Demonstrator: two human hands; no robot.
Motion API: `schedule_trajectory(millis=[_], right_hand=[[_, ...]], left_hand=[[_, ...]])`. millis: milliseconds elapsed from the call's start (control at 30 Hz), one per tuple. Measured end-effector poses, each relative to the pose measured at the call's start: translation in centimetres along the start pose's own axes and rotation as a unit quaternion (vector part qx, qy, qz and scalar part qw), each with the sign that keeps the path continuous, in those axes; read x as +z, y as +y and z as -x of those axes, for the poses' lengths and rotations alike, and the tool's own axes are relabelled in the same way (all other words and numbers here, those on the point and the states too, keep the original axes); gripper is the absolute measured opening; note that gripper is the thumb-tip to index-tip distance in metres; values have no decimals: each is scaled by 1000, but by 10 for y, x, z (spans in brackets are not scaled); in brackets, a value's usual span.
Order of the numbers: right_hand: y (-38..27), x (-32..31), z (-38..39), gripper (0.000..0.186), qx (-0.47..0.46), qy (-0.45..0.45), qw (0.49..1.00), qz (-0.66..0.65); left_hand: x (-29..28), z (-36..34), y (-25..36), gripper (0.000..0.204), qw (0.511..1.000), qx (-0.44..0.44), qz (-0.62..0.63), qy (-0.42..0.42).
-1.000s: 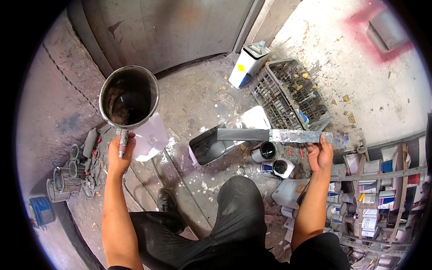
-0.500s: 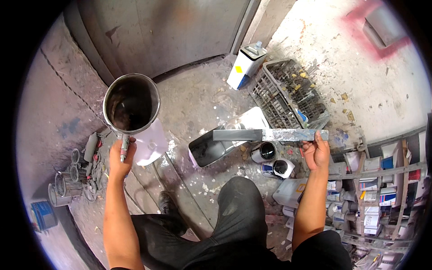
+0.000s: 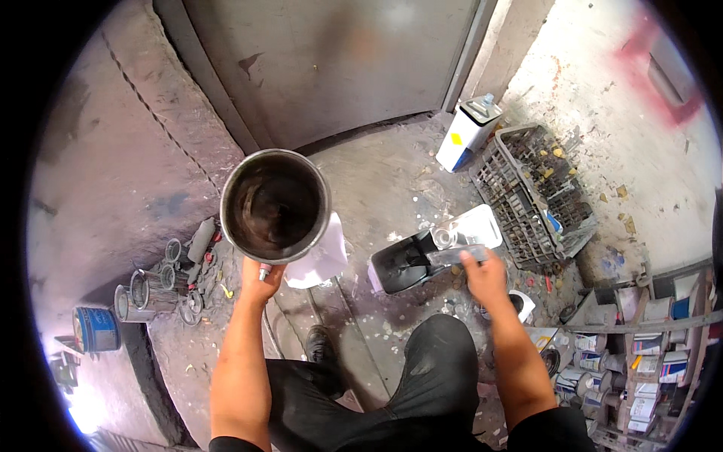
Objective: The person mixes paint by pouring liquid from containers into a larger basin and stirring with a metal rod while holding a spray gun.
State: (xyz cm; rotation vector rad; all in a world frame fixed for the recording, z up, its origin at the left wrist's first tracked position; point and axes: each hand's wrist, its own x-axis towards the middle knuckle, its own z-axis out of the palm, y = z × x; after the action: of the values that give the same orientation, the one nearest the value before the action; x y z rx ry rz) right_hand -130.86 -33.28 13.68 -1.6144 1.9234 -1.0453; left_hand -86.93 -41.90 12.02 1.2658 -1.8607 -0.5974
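Observation:
My left hand [image 3: 261, 280] is closed beneath a round metal cup [image 3: 276, 205], gripping its handle, where a small metal fitting shows. The cup's mouth faces me, and its inside is coated dark. To the right, my right hand [image 3: 486, 277] is closed on the end of a flat grey stirring strip [image 3: 452, 257]. The strip's far end reaches into a cut-open white container [image 3: 488, 220] on the floor, whose left part is black inside. How deep the strip goes is hard to see. A whitish sheet [image 3: 324, 260] lies partly behind the cup.
Beyond the container stand a dark plastic crate [image 3: 520, 196] and a white rectangular can [image 3: 468, 134]. A shelf rack of paint cans [image 3: 633, 361] fills the right. Several clear cups [image 3: 143, 290] and a blue bucket [image 3: 96, 329] are at left. A metal door [image 3: 339, 68] stands ahead.
My right hand has lowered the strip from above the container into it. The left hand has lifted the cup closer to me. The whole view has shifted, with the floor things appearing further right.

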Motion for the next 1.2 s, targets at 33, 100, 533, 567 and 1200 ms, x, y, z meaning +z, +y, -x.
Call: schedule_trajectory(millis=[33, 100, 533, 567, 1200], right_hand=[[2, 14, -2, 26, -42, -23, 997, 67], [1, 37, -2, 25, -99, -17, 992, 74], [-13, 46, 2, 30, -7, -29, 1000, 0], [-24, 36, -3, 29, -60, -33, 998, -8], [-26, 41, -8, 29, -90, -70, 993, 27]], left_hand=[[-1, -1, 6, 21, 1000, 9, -20, 0], [0, -2, 14, 19, 1000, 12, -21, 3], [-18, 3, 31, 21, 997, -57, -42, 21], [-19, 3, 29, 20, 997, -51, -45, 24], [-23, 7, 25, 15, 993, -107, -58, -5]])
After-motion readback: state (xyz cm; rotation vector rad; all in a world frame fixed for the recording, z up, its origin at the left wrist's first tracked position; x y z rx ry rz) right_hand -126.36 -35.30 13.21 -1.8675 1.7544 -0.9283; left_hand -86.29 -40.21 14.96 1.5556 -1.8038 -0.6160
